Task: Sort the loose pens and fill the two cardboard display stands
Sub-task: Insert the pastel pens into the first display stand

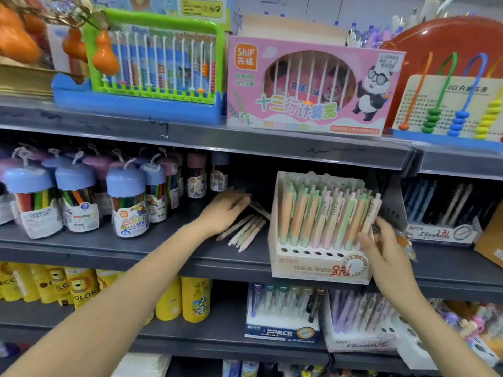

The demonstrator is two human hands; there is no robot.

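Our right hand (381, 240) pinches a pastel pen at the edge of the cardboard display stand (321, 268), whose round holes hold upright orange, green and pink pens (326, 213). Our left hand (228, 205), fingers flat, rests over loose pens (245, 229) lying on the dark shelf (136, 248). Behind stand clear crayon jars (130, 202) with blue domed lids.

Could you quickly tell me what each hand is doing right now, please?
Left hand: open, fingers straight, resting on the loose pens on the shelf.
Right hand: fingers on a pen in the display stand; grip unclear.
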